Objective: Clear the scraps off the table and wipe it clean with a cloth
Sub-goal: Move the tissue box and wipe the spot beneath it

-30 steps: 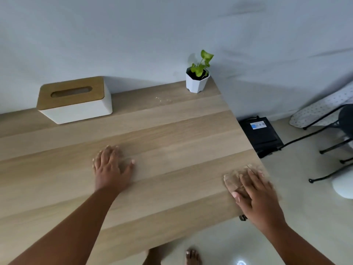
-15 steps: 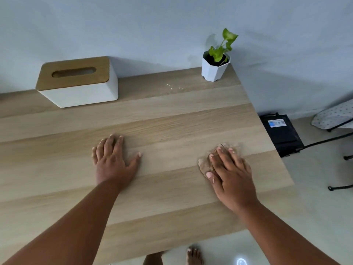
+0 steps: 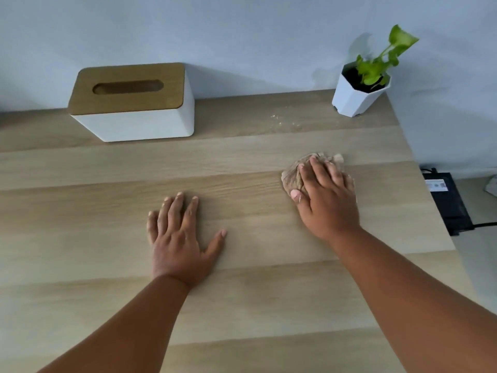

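Observation:
A light wooden table [image 3: 242,305] fills most of the head view. My right hand [image 3: 326,197] lies flat on a crumpled beige cloth [image 3: 293,176], pressing it onto the table right of centre, with straight fingers on top and the thumb at the cloth's near edge. My left hand [image 3: 178,238] rests palm down on the bare wood near the middle, fingers spread. A small scatter of pale crumbs [image 3: 286,121] lies near the back edge, beyond the cloth and just left of the plant pot.
A white tissue box with a wooden lid [image 3: 131,103] stands at the back left against the wall. A white pot with a green plant [image 3: 357,92] sits at the back right corner. A black box [image 3: 447,200] lies on the floor past the table's right edge.
My right hand has slid the cloth from the table's right front edge inward and toward the back. My left hand has stayed flat in place. The view has shifted.

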The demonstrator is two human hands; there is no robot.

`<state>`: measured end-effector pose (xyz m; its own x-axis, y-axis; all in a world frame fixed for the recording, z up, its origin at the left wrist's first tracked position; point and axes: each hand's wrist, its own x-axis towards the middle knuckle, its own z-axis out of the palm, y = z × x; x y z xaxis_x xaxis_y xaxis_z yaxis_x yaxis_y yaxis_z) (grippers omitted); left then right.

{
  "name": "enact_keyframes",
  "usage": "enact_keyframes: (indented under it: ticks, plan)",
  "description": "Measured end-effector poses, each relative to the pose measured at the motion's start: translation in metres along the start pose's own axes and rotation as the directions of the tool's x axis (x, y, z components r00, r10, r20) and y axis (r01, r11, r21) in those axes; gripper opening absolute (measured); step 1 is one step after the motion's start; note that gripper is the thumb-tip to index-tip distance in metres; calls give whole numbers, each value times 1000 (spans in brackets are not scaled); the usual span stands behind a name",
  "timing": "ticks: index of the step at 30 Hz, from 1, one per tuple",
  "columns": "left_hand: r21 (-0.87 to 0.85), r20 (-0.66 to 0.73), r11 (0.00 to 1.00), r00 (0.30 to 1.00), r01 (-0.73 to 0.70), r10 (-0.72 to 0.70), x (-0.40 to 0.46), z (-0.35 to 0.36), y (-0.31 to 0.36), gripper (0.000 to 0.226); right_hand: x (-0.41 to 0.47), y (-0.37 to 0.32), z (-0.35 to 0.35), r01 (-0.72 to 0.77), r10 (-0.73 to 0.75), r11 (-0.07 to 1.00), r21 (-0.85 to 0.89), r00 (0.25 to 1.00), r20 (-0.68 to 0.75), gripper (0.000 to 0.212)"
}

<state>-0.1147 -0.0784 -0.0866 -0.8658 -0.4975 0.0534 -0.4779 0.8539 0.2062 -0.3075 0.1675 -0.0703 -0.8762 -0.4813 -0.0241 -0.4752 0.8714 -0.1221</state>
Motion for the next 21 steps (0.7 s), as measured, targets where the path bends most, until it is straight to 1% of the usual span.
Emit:
enact_keyframes:
  ticks: [6, 9, 14, 17, 21]
  plan:
    - [30, 55, 1000, 998, 1, -2, 2, -4, 1, 93, 79, -9, 1, -55, 57, 998, -29, 997, 46, 67]
    - [24, 57, 1000, 998, -6, 4, 3, -2, 0, 93, 119, -16, 2, -105, 107, 994, -39, 993, 49, 68]
    - [15, 59, 1000, 998, -13, 12, 3, -1, -1, 93, 173, -37, 2, -137, 138, 990, -10, 990, 42, 68]
    - [12, 75, 1000, 997, -10, 9, 4, -3, 0, 93, 185, -50, 4, -67, 67, 998, 4, 997, 38, 64]
    - [15, 89, 1000, 996, 0, -1, 5, -5, -1, 94, 163, -55, 5, 135, -136, 990, 36, 991, 22, 58]
